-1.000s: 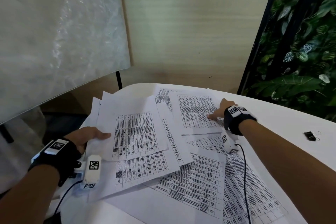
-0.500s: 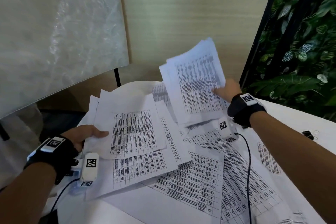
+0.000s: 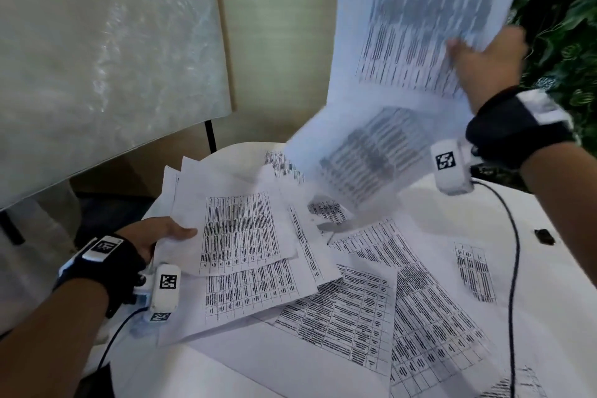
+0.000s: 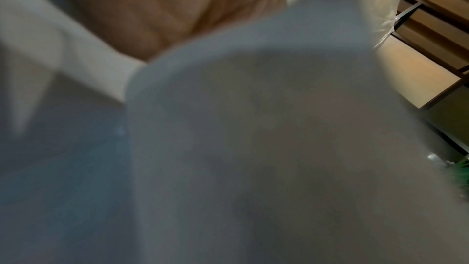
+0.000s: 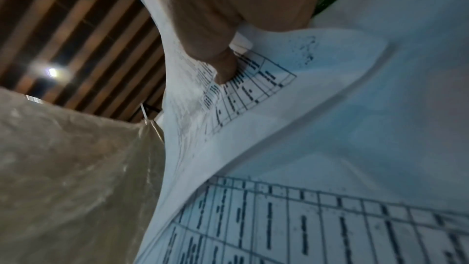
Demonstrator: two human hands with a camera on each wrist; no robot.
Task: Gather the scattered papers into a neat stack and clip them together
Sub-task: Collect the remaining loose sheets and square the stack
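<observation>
Printed white paper sheets hang pinched in the right hand; left hand grips another sheaf. Gathering underway; next, merge both.

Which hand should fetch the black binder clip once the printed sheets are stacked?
Right, probably. The small black binder clip lies on the round white table at its right side, below the right hand. That hand must first hand off its lifted printed sheets. The left hand grips sheets at the far left.
</observation>
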